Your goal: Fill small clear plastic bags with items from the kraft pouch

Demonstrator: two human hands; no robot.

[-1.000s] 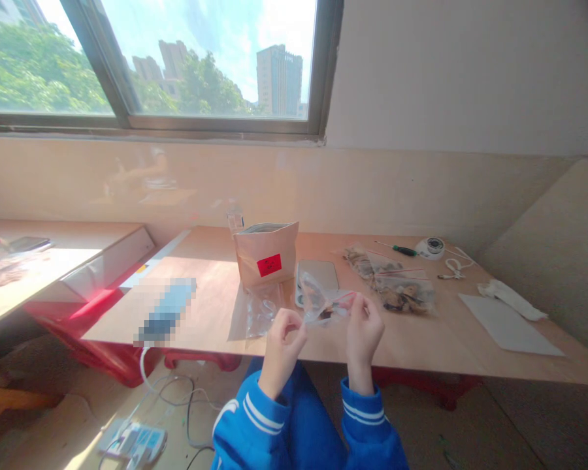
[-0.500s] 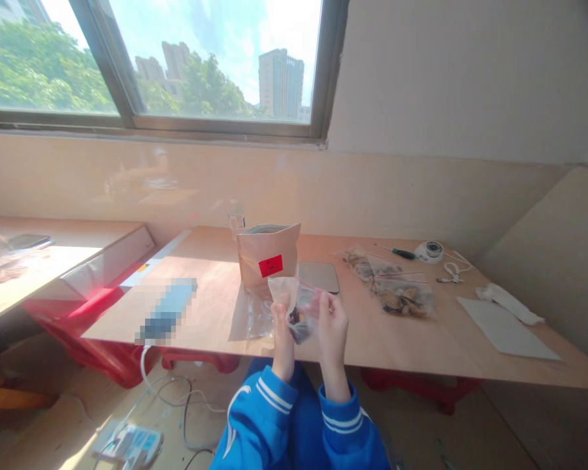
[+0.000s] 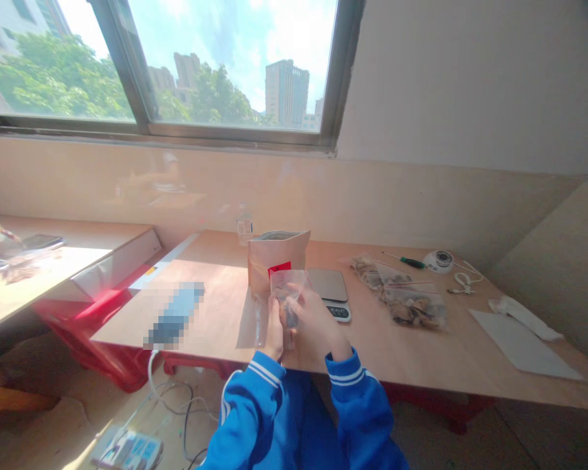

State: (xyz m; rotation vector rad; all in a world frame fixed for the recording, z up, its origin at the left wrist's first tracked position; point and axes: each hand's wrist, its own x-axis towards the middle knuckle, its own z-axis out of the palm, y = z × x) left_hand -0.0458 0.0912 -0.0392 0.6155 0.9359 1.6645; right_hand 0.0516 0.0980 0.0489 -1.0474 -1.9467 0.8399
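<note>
A clear zip bag [image 3: 290, 282] with dark pieces low inside is held upright near the table's front edge. My left hand [image 3: 274, 328] is closed around its left side. My right hand [image 3: 317, 320] lies across the bag's right side with bent fingers against the plastic. Just behind stands a brown paper pouch [image 3: 269, 258] with its top agape and a red label partly hidden by the bag. Right of the pouch is a kitchen scale [image 3: 329, 287] with a lit display. Another clear plastic bag [image 3: 259, 323] lies partly hidden beside my left hand.
Zip bags of dried brown pieces [image 3: 414, 310] lie to the right. Behind them are a green-handled screwdriver [image 3: 412, 262] and a white dome camera [image 3: 440, 261]. A white sheet [image 3: 522, 346] is far right, a blurred-out device [image 3: 176, 316] left. A clear bottle [image 3: 245, 225] stands behind.
My right hand has moved from the bag's top right edge inward across its front. The scale's display now shows beside it. The whole view has shifted slightly.
</note>
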